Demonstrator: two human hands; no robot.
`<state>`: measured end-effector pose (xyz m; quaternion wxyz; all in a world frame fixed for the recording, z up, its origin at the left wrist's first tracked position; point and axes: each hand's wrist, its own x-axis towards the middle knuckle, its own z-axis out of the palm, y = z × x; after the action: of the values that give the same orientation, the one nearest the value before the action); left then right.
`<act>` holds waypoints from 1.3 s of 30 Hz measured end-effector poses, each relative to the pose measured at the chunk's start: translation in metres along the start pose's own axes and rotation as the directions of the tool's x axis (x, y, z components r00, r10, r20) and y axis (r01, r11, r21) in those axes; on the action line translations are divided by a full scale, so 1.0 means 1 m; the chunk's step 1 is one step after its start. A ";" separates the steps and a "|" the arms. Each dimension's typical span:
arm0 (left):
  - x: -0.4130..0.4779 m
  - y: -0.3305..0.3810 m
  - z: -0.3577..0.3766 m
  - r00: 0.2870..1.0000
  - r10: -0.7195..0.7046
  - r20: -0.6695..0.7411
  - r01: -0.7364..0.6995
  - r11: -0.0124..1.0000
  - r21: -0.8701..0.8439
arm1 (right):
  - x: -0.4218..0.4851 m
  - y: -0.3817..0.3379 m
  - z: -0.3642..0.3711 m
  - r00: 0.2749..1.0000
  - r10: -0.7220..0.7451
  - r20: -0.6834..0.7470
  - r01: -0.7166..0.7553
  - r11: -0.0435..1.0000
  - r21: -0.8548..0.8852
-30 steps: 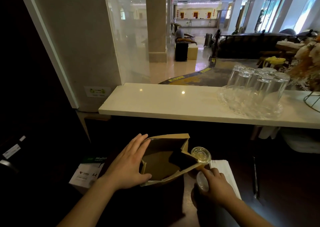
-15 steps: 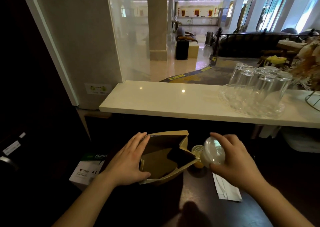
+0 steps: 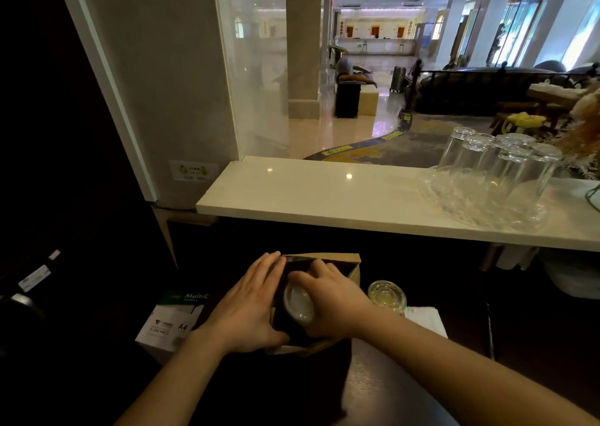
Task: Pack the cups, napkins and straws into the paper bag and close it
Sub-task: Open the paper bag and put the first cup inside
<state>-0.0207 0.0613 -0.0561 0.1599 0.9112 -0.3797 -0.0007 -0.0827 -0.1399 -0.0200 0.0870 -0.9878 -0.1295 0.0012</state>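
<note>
A brown paper bag [image 3: 352, 265] stands open on the dark counter in front of me. My left hand [image 3: 250, 305] holds its left rim, thumb at the near edge. My right hand [image 3: 328, 299] grips a clear lidded plastic cup [image 3: 297, 300] inside the bag's mouth, the domed lid facing me. A second lidded cup [image 3: 386, 294] with yellowish drink stands just right of the bag. White napkins [image 3: 427, 318] lie to the right behind my right forearm. No straws are visible.
A white marble ledge [image 3: 324, 195] runs above the counter, carrying a glass tray [image 3: 487, 211] of upturned glasses at the right. A box of A4 paper [image 3: 172, 318] sits low at the left. A dark pen-like object [image 3: 490, 328] lies at the right.
My right hand picked up the lidded cup from beside the napkins, carried it left and lowered it into the bag's mouth. My left hand kept holding the bag's rim.
</note>
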 end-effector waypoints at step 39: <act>0.008 0.001 0.011 0.999 -0.053 -0.003 0.053 0.998 -0.016 | 0.077 0.012 0.095 0.885 0.183 0.429 -0.203 0.979 0.003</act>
<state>-0.0171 0.0519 -0.0650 0.1676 0.9197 -0.3549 -0.0064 -0.0078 -0.1152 -0.1137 0.0795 -0.9691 -0.0465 0.2288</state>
